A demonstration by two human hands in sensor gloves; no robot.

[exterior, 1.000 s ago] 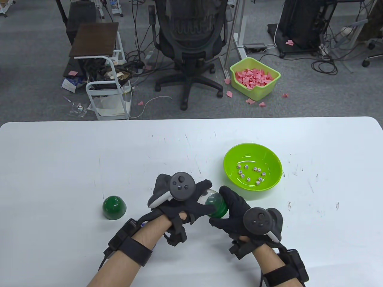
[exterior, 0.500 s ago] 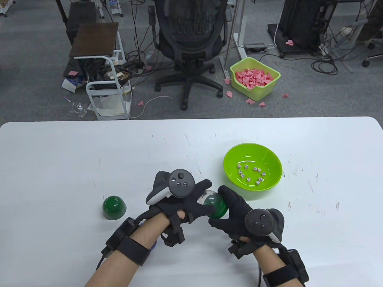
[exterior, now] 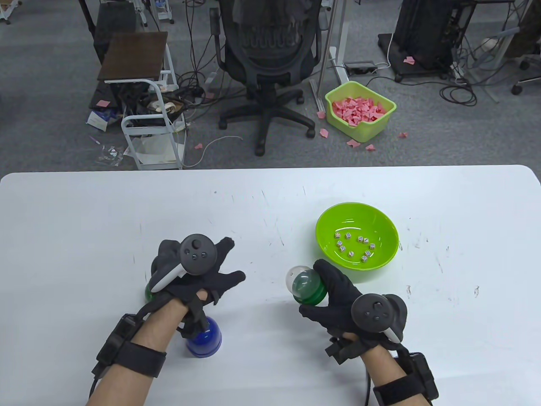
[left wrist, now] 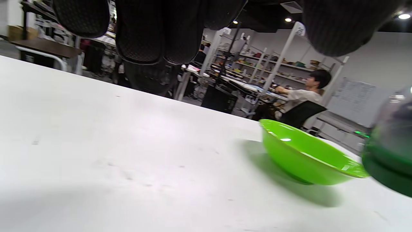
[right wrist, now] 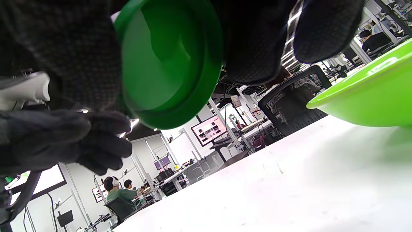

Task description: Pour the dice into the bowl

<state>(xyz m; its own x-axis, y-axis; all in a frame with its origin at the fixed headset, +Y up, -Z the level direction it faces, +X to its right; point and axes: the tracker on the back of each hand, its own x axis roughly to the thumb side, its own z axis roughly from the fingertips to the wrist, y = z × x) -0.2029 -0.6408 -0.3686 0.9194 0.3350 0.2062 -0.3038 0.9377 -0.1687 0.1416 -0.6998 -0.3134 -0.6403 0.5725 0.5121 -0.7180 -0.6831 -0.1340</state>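
The left hand (exterior: 198, 277) hovers well to the left of the green bowl (exterior: 357, 237) — palm down, fingers (exterior: 230, 277) spread and loose, gripping nothing, its tracker on top. The right hand (exterior: 338, 298) sits just below the bowl's near-left rim — fingers and thumb wrapped round a capsule (exterior: 305, 286), green half in the palm, clear half pointing left, away from the bowl. Both forearms come in from the near edge, strapped at the wrists.
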